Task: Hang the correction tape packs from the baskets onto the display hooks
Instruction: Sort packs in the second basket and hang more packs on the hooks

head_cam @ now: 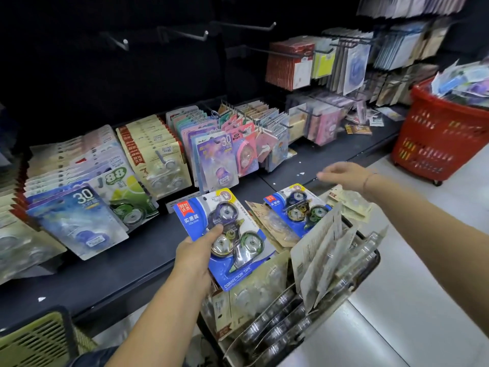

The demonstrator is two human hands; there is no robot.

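Note:
My left hand point(197, 254) grips a blue correction tape pack point(225, 234) by its left edge, thumb on the front, above the near basket. A second blue pack point(297, 207) lies on top of the pile in that dark basket point(369, 263), among beige packs and clear tubes. My right hand point(344, 174) hovers open above the basket's far side, fingers pointing left, holding nothing. Bare display hooks point(197, 35) stick out of the dark back panel higher up. Lower hooks carry rows of hung packs point(214, 154).
A red basket point(444, 139) heaped with packs stands on the floor at right. A green basket point(34, 343) sits at the bottom left. The dark shelf ledge point(148, 250) runs below the hung rows. More stationery hangs at the upper right point(330, 62).

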